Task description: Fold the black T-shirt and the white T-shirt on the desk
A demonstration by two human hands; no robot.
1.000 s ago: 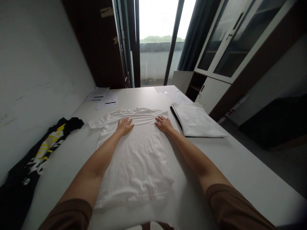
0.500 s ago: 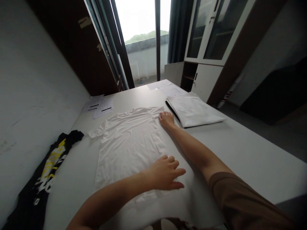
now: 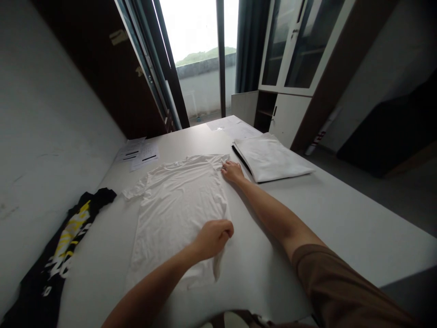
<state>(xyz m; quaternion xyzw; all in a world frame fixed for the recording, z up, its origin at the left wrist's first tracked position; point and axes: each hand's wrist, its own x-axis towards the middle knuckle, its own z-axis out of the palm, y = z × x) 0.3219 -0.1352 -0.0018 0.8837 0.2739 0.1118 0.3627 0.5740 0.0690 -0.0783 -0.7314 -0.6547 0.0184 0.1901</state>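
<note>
A white T-shirt (image 3: 177, 200) lies spread over the table, its collar end away from me and its surface wrinkled. My left hand (image 3: 215, 234) reaches across it and is closed on the near part of its right side edge. Below that hand a fold of the cloth is lifted off the table. Farther up, my right hand (image 3: 232, 171) has its fingers bent round the right sleeve, which they partly hide.
Folded white cloth (image 3: 273, 157) with a dark layer beneath lies right of the T-shirt. A black garment with yellow and white print (image 3: 68, 237) is by the left wall. Papers (image 3: 145, 152) rest at the table's (image 3: 341, 218) far left; a cabinet (image 3: 290, 114) stands behind.
My left hand has moved left from beyond the T-shirt's right edge and closed on that edge, lifting it a little. My right hand stays at the sleeve. The view has shifted slightly.
</note>
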